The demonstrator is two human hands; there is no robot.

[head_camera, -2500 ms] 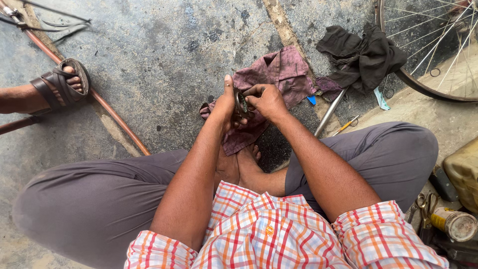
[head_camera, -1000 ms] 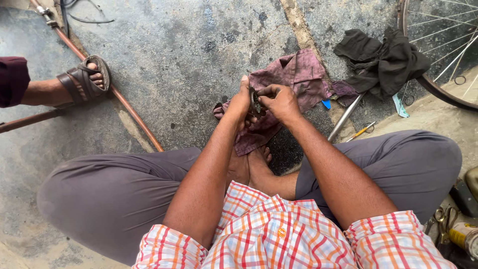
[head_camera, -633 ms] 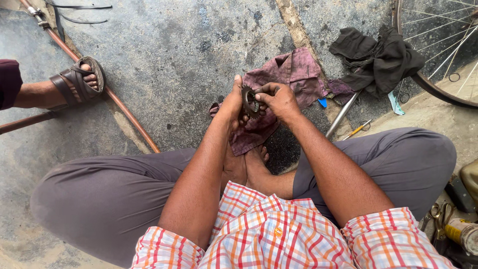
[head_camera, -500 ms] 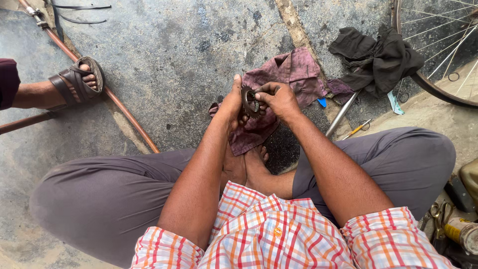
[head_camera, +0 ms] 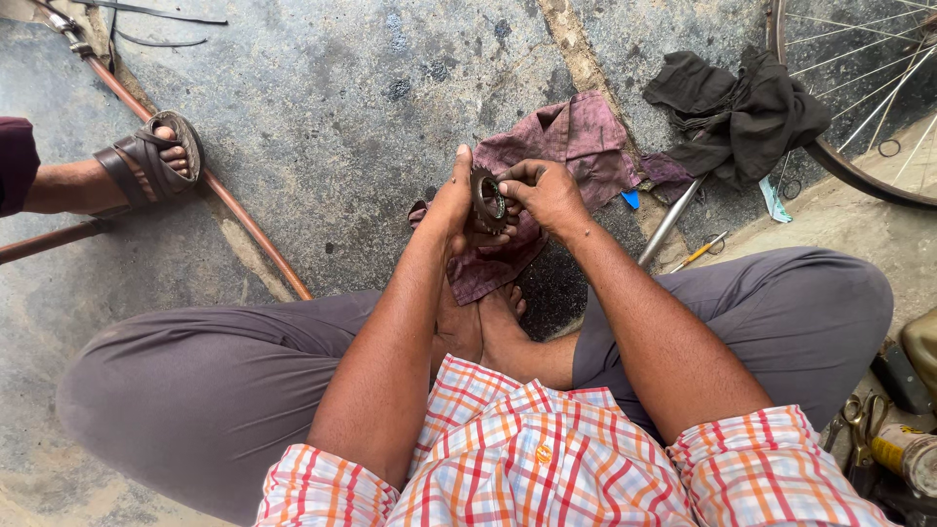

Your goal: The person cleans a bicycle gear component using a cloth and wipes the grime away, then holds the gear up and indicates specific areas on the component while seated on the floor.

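Right between the 2 hands sits a small toothed metal sprocket (head_camera: 485,198), held on edge above the person's crossed feet. It looks stiff, dense for its size and likely greasy, so it would probably slip if pinched on its flat faces; the safer hold is across the toothed rim or through the centre bore, and the teeth could bite bare skin. The left hand (head_camera: 455,200) cradles it from the left side, its fingers curled behind and under the sprocket with the thumb pointing up beside the rim, so the grip is closed around the part. The right hand (head_camera: 545,193) meets it from the other side, its fingers (head_camera: 514,180) bunched together and pinching at the hub; exactly what they press there is too small to tell. Just beneath the hands a maroon rag (head_camera: 561,151) lies spread on the concrete floor (head_camera: 322,107). Farther right lie a dark crumpled cloth (head_camera: 737,98), a slim metal rod (head_camera: 671,221) and part of a bicycle wheel (head_camera: 859,93). At the left edge another person's sandalled foot (head_camera: 146,161) rests near a thin reddish pipe (head_camera: 210,185).
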